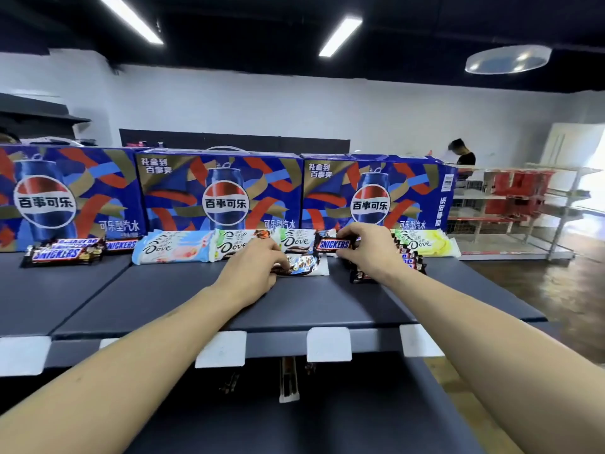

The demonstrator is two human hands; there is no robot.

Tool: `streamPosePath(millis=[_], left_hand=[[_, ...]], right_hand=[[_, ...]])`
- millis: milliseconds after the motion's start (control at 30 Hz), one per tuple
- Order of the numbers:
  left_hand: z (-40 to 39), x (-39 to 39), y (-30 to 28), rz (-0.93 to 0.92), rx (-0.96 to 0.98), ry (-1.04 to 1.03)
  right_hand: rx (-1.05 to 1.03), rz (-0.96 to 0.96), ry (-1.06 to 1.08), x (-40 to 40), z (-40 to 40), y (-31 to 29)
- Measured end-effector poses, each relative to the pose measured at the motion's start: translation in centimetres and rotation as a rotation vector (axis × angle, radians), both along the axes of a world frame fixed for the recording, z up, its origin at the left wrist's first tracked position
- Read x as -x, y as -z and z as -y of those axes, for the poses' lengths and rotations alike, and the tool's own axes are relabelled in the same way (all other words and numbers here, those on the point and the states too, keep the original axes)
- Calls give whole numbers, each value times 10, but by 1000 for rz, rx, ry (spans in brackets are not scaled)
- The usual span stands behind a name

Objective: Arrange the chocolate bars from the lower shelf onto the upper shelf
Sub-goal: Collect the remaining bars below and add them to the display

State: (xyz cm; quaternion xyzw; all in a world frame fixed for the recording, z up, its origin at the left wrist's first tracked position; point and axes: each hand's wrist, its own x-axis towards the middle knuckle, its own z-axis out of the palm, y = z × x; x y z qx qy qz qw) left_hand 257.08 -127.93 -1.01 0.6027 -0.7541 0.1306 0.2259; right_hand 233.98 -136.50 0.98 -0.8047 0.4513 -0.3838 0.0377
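A: Where are the hands?

B: Both stretched forward over the dark blue-grey upper shelf (183, 290). Left hand (253, 271) lying on a white-and-silver wrapped chocolate bar (307, 266) flat on the shelf, fingers curled onto its near end — gripping it. Right hand (365, 249) pinching a brown Snickers bar (334, 245), lifted just above the shelf surface, beside the left hand's bar.

A: And the other chocolate?

B: Lined along the back of the same shelf, against three blue Pepsi cartons (222, 193): a pale blue-and-pink Dove bar (173, 247), a white-and-green Dove bar (237, 245), a white Dove bar (296, 241), then a yellow-green Dove bar (425, 244) far right. Loose pile of Snickers bars (64, 252) at far left; a few more dark wrappers (409, 262) under the right wrist.

A: Lower shelf?

B: Dark lower shelf (327, 421) beneath, mostly in shadow — a few small bars (229, 381) barely visible. White price-tag holders (329, 344) along the upper shelf's front edge.
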Motion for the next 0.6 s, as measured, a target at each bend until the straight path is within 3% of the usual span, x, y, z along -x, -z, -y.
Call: streamPosePath(millis=[600], left_hand=[[88, 28, -8, 21, -71, -113]], right_hand=[[-51, 144, -100, -6, 72, -14]])
